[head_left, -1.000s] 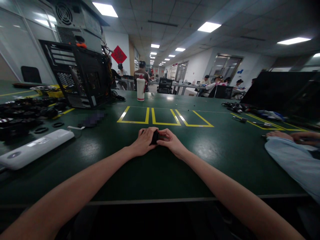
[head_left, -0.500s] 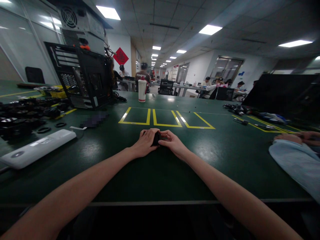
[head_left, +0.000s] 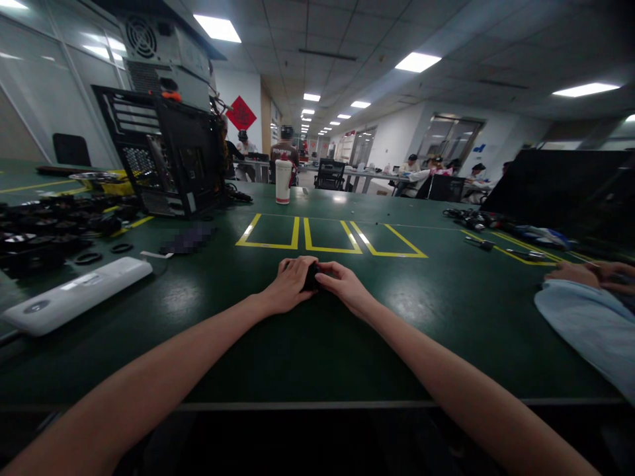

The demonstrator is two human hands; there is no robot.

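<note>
A small black object (head_left: 311, 277) rests at the middle of the green table (head_left: 317, 350), between my two hands; its kind is too dark and covered to make out. My left hand (head_left: 292, 283) is wrapped over it from the left, fingers curled across its top and far side. From the right, my right hand (head_left: 342, 281) pinches its near right edge between thumb and fingers. Just beyond my hands lie several yellow tape outlines (head_left: 330, 250) on the tabletop.
At the left are a white power strip (head_left: 79, 294), a heap of black parts (head_left: 44, 231) and an open computer case (head_left: 163, 149). A tall paper cup (head_left: 283, 182) stands at the back. On the right are a co-worker's sleeve (head_left: 583, 324), screwdriver-like tools (head_left: 528, 255) and a black panel (head_left: 565, 188).
The black object looks slightly turned between my fingers, and my right thumb has shifted up a little. Both hands stay in the same place.
</note>
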